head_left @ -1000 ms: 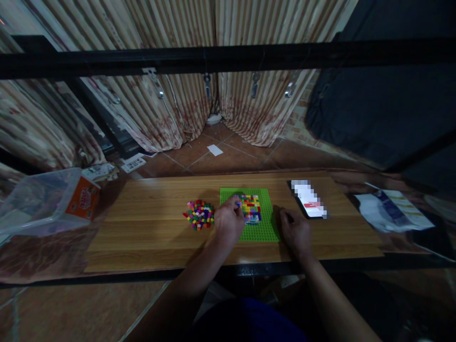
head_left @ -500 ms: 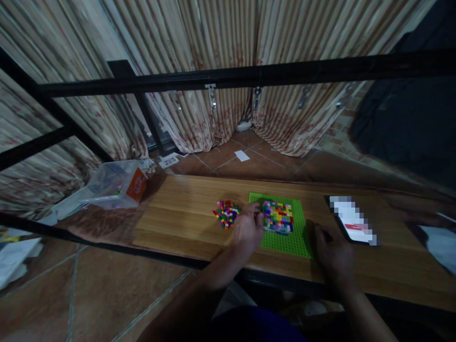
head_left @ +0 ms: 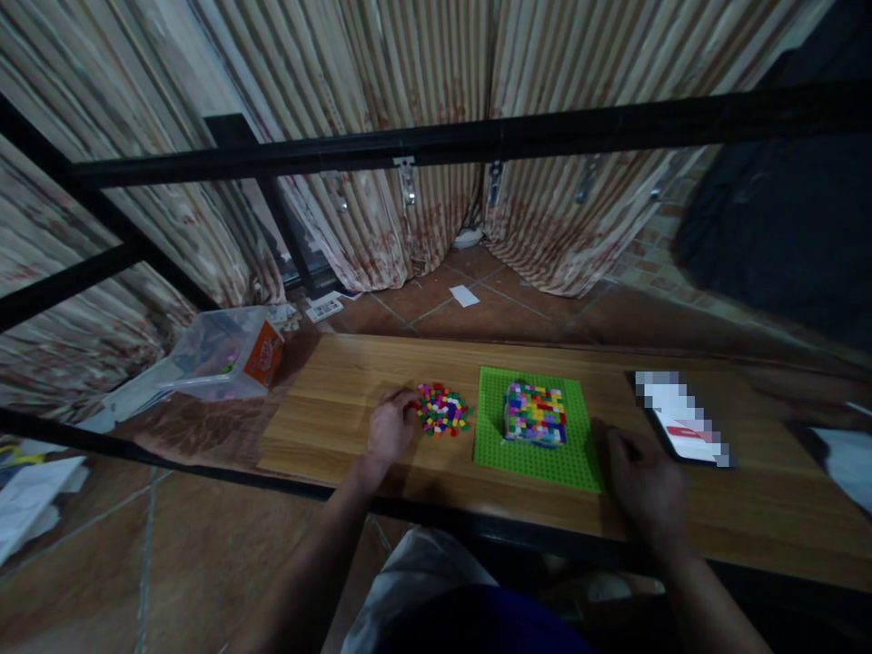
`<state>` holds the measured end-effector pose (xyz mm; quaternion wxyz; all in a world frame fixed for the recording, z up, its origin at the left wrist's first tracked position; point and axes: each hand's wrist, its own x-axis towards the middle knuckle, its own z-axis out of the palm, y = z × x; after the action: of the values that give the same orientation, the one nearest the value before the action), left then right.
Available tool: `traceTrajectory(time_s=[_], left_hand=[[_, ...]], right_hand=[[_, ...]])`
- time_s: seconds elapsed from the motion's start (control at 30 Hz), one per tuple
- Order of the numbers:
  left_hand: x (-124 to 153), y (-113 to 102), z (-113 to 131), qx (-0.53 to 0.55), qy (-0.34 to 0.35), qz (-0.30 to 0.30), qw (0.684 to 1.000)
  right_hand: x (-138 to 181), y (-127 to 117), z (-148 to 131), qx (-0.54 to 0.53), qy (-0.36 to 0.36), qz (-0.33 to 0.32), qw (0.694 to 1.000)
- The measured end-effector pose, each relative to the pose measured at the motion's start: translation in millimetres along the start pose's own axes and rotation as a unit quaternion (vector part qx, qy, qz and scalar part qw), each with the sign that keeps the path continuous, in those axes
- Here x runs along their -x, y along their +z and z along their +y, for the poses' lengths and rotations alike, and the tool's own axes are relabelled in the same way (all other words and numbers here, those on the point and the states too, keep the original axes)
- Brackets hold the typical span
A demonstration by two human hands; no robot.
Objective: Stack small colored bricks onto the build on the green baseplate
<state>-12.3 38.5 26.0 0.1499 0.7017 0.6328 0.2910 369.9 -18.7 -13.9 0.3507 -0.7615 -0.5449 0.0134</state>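
Noted left hand [head_left: 391, 425] moved since the earlier frame, from beside the built block [head_left: 535, 413] to the left edge of the loose bricks [head_left: 442, 411]; judged a turn from block to supply. Logged left to right: clear box [head_left: 211, 350] with orange label [head_left: 262, 354], lettering too blurred to read; left grip at the bricks, impossible to say whether pinching one; green baseplate [head_left: 490, 450] on worktop [head_left: 327, 409], bearing the multicoloured block; right hand [head_left: 644, 481] just beside baseplate, curled, contents of grip hidden; phone [head_left: 685, 447], partly pixelated, nothing legible.
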Motion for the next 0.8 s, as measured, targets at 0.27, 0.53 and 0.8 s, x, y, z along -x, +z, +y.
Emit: traceTrajectory(time_s=[0.27,0.53,0.8], left_hand=[[5.3,-2.8,-3.5,0.040,-0.042,0.013,0.998],[17.0,1.9,24.4,0.193,-0.019,-0.047,0.980],[9.6,8.1,67.4,0.164,0.043,-0.080,0.982]], right_hand=[[-0.9,1.1,-1.8,0.009,0.010,-0.001,1.000],[-0.5,0.1,-5.9,-0.009,-0.005,0.012,1.000],[-1.3,1.5,-5.0,-0.015,0.005,0.007,1.000]])
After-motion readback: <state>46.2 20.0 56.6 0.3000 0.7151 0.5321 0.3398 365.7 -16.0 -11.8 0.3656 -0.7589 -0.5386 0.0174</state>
